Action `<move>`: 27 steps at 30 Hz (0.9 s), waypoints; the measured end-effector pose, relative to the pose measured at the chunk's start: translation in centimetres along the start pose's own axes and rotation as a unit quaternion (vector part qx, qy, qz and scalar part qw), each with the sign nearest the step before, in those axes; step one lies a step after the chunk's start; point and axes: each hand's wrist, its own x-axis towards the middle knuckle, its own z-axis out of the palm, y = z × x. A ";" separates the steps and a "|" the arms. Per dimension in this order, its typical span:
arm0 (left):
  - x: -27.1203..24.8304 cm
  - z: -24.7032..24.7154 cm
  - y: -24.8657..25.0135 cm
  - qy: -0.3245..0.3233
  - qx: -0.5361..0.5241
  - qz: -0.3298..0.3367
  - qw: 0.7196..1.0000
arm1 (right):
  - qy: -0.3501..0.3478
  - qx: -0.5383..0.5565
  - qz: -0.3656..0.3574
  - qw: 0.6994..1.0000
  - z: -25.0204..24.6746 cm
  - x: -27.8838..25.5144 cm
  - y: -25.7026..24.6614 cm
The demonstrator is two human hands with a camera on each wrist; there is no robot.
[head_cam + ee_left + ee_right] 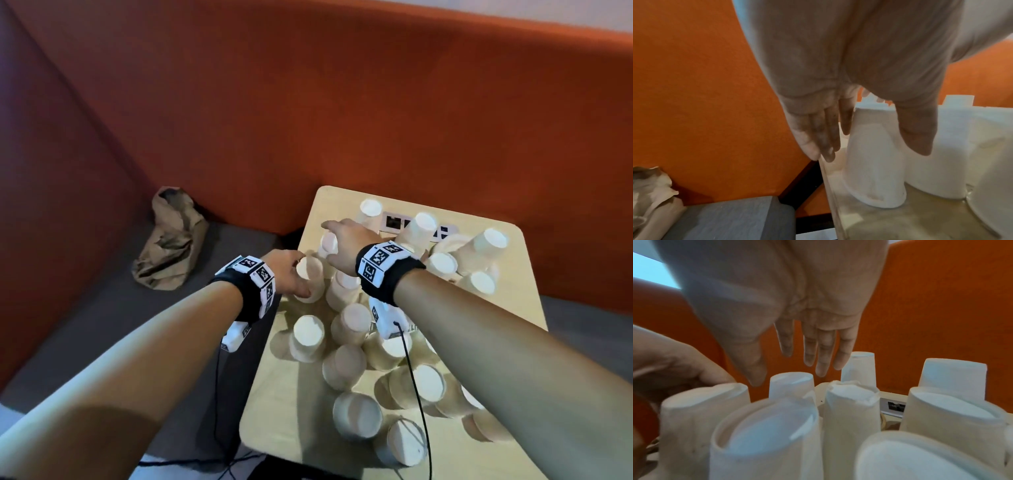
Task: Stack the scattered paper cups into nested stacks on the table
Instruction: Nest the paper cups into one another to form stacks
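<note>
Several white paper cups stand upside down, crowded on a small pale wooden table (274, 411). My left hand (296, 274) (879, 141) holds one cup (310, 274) (875, 170) (705, 410) near the table's left edge, thumb on its near side and fingers on its far side. That cup stands on the table. My right hand (342, 236) (787, 368) hovers open just behind it, fingers straight and spread over another upturned cup (329, 244) (791, 384) without touching it. A crushed-looking cup (851, 402) stands right of that one.
A socket panel (394, 222) is set into the table's far side among the cups. Orange padded walls (342, 102) close in the back and left. A crumpled brown paper bag (171, 240) lies on the grey bench (102, 325). A black cable (416, 394) hangs over the cups.
</note>
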 end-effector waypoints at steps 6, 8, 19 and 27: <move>1.1 1.4 -0.6 0.007 -0.004 0.003 1.000 | -0.018 -0.028 -0.001 0.999 1.2 1.5 0.2; 1.1 1.9 -1.0 0.017 -0.020 0.004 1.000 | -0.010 -0.025 0.004 1.000 1.4 1.7 0.2; -1.7 -1.1 -0.3 0.113 -0.006 -0.050 0.992 | 0.070 0.118 0.035 0.990 -2.4 -1.5 1.3; -5.4 -3.6 3.3 0.167 -0.015 0.014 0.986 | 0.242 0.382 0.085 0.888 -4.8 -8.7 4.8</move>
